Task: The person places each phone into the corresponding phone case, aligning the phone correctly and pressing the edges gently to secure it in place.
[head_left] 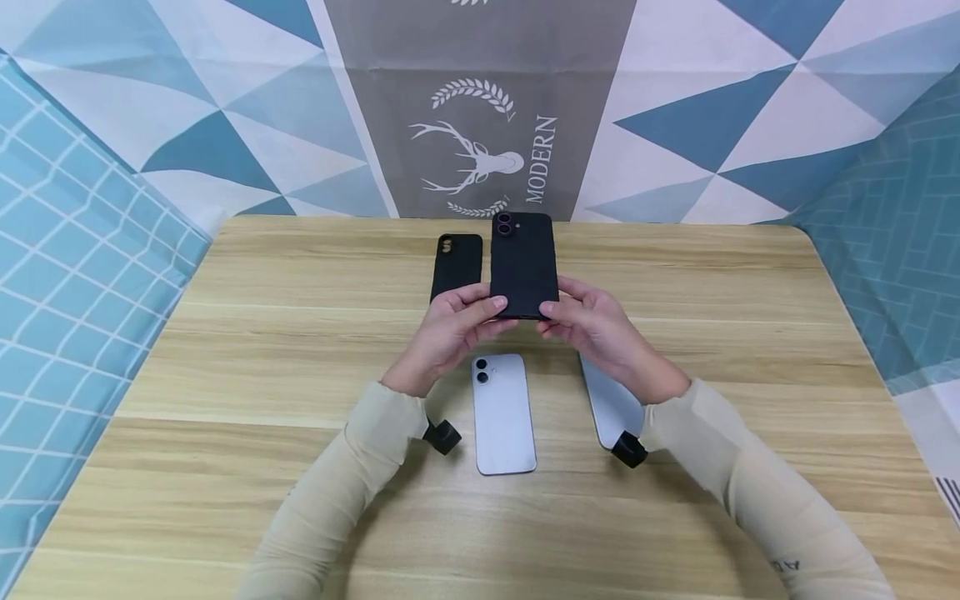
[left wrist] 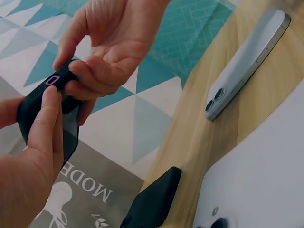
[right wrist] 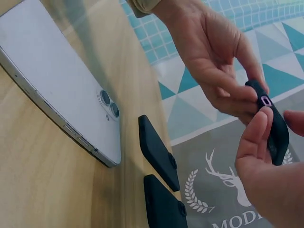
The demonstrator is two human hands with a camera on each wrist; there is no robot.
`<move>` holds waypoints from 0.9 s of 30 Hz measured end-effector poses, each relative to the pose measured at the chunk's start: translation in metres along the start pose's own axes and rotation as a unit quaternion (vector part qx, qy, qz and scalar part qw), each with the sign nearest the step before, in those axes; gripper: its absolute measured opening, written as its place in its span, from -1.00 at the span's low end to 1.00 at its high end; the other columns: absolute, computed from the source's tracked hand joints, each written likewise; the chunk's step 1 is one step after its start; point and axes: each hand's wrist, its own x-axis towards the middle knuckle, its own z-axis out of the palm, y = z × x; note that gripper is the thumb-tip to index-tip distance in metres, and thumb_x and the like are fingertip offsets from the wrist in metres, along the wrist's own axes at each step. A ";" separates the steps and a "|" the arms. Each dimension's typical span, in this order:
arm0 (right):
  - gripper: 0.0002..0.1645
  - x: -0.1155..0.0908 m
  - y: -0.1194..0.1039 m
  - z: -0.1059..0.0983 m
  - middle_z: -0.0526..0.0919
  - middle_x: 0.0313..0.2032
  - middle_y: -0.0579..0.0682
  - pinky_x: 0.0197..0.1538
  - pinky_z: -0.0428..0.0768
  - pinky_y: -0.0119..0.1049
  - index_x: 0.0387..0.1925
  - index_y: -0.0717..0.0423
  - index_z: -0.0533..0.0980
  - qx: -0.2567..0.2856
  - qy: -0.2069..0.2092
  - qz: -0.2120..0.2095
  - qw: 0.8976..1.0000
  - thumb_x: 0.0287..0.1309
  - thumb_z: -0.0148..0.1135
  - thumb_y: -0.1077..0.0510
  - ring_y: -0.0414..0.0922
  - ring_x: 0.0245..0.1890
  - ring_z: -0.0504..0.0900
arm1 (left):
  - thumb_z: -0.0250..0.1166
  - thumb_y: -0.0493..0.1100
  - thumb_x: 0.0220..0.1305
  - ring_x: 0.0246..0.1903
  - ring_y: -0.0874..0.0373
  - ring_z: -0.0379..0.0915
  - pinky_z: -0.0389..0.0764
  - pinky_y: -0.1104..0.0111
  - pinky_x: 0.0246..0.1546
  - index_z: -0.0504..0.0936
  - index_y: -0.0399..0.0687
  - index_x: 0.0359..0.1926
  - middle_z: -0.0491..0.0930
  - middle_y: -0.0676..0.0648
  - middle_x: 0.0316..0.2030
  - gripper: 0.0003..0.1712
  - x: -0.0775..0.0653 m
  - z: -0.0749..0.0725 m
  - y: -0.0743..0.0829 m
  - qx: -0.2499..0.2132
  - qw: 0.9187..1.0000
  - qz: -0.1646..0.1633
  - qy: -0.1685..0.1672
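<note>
Both hands hold up a phone in a black case (head_left: 524, 258), its back with the two-lens camera corner facing the head view. My left hand (head_left: 455, 327) grips the lower left corner, thumb on the back. On the lower right corner, my right hand (head_left: 592, 329) grips it the same way. In the left wrist view, fingers of both hands press at the case's bottom edge (left wrist: 52, 80), beside a purple-rimmed port opening. Just behind my left hand lies a black phone case (head_left: 456, 265), with wood showing through its camera holes. Below the hands lies a white phone (head_left: 504, 417), back up.
A second pale phone (head_left: 609, 404) lies partly under the right forearm. The right wrist view shows two black cases (right wrist: 159, 154) side by side near the table's far edge. Patterned cloth (head_left: 495, 50) hangs behind the wooden table (head_left: 262, 350) and along both sides.
</note>
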 end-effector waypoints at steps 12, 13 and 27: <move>-0.40 -0.002 -0.003 -0.007 0.64 -0.29 -0.21 -0.24 0.59 -0.51 0.34 0.37 0.08 -0.021 0.060 -0.016 0.998 0.34 -0.10 0.27 -0.29 -0.40 0.59 | -0.04 -0.50 0.29 -0.31 0.24 0.65 0.68 0.37 -0.14 0.23 -0.64 0.16 0.59 0.00 -0.26 -0.57 0.000 0.008 -0.012 0.008 1.000 0.006 -0.002; -0.41 -0.001 -0.004 -0.007 0.65 -0.31 -0.22 -0.24 0.59 -0.52 0.33 0.36 0.10 -0.022 0.072 -0.014 0.997 0.34 -0.06 0.24 -0.30 -0.39 0.59 | -0.03 -0.50 0.29 -0.31 0.25 0.65 0.67 0.33 -0.11 0.22 -0.64 0.17 0.58 0.01 -0.27 -0.57 -0.001 0.007 -0.013 0.016 1.000 0.004 -0.001; -0.39 -0.005 -0.021 -0.021 0.65 -0.37 -0.28 -0.18 0.60 -0.58 0.25 0.39 0.18 -0.099 0.090 0.049 0.990 0.30 0.08 0.14 -0.35 -0.36 0.59 | 0.08 -0.43 0.29 -0.29 0.16 0.65 0.57 0.13 0.04 0.34 -0.47 0.15 0.58 -0.08 -0.22 -0.59 0.002 0.017 -0.017 0.088 0.995 -0.046 -0.006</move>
